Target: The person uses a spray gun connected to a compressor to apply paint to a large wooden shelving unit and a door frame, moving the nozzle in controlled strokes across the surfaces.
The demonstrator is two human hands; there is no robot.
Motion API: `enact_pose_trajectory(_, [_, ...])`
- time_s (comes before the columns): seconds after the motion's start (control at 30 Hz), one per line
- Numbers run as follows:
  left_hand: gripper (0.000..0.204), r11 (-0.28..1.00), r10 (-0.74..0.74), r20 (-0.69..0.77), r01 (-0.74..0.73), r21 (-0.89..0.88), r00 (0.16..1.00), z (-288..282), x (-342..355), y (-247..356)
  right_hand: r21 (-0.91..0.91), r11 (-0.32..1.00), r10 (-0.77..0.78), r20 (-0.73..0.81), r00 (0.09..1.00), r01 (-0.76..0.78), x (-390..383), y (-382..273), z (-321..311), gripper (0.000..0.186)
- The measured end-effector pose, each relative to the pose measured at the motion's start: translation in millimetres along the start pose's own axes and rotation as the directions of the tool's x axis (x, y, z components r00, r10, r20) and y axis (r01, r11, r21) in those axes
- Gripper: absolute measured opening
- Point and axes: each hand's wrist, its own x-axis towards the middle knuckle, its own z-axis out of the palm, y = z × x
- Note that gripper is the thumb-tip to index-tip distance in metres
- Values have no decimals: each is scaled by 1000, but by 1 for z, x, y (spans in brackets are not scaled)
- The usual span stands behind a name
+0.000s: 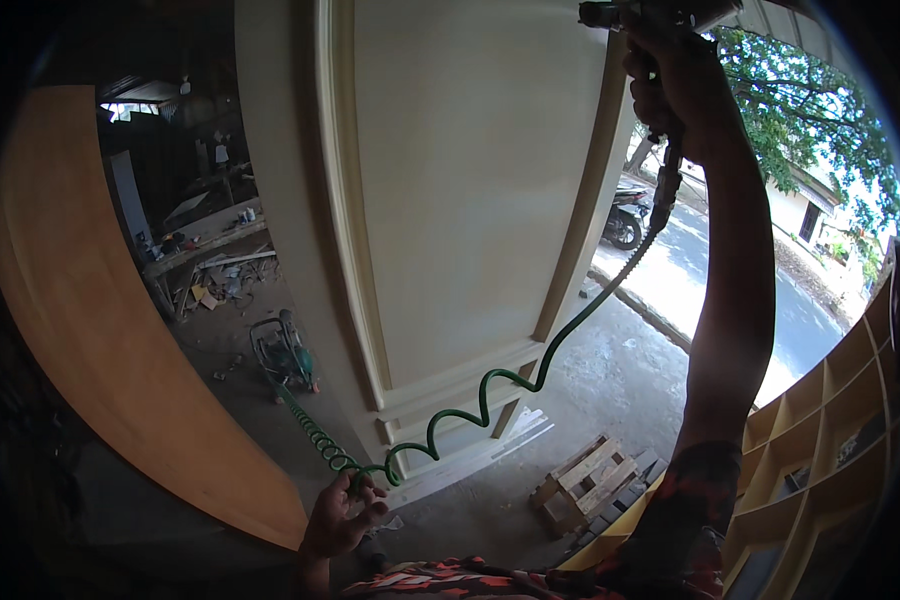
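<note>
A cream panelled door (470,190) stands upright in front of me. High at the top right, my right hand (670,90) is closed round a spray gun (600,16), its nozzle pointing left by the door's upper right part. A green coiled air hose (570,330) runs from the gun's fitting down across the door's lower part. Low in the middle, my left hand (340,525) holds a loop of this hose with curled fingers. The hose carries on back to a small green compressor (295,360) on the floor at the left.
An orange wooden board (120,300) stands at the left, before a cluttered workbench (200,240). Wooden pallets (595,480) lie low right, beside a yellowish compartmented shelf unit (810,430). Outside at the right are a parked motorbike (622,222), a paved road (730,310) and trees (800,110).
</note>
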Motion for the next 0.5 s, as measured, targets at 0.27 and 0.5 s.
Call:
enact_pose_trajectory(0.27, [59,990,109,55,-113,83,993,24,-3,56,-53,990,-125,61,990,129,66,-108,-22,26])
enact_pose_trajectory(0.5, [73,976,204,31,-205,70,979,35,1,83,-24,950,-309,92,947,312,106,-154,-27,18])
